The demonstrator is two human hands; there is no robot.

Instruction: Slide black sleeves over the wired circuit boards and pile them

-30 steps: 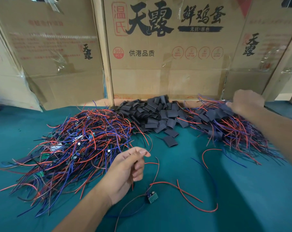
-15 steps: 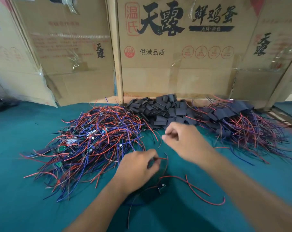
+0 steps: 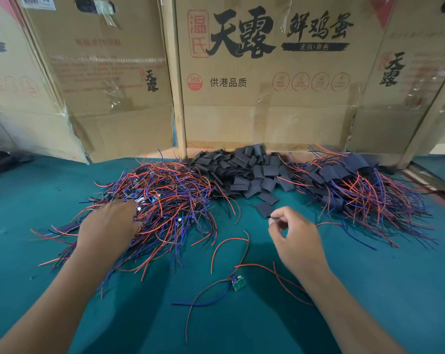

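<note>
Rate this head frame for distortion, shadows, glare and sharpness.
Head view: wide-angle bending bows the cardboard boxes outward at the edges; soft arm shadows fall on the green table; tape on the boxes shows mild glare; the loose circuit board and right hand read sharp, no evident motion blur.

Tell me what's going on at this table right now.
A person is sleeving wired circuit boards. The left hand rests in the tangled pile of bare boards, reaching for one. The right hand pinches the edge of a loose black sleeve lying in front of the sleeve heap. One unsleeved board lies on the green cloth between the arms. Finished, sleeved boards are piled at the right.
</note>
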